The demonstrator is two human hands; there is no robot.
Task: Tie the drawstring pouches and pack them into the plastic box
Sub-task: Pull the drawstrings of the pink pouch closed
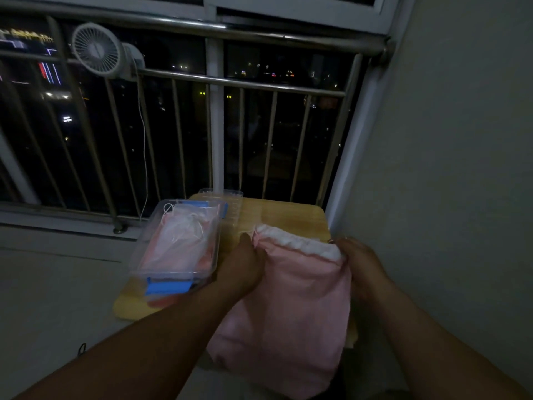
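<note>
It is dim in here, the light weak and even, the shadows soft. The left hand [245,267] and right hand [362,265] show as dark, soft-edged shapes. The pink pouch [288,298] gripped between them is the palest thing around. Left of the left hand, the plastic box [141,249] carries a faint sheen. Beyond the hands the window [288,125] is black, dotted with small smeared city lights, and the railing [242,82] bows with the wide lens.

Dim room, barred night window [245,125], fan [96,50]
</note>
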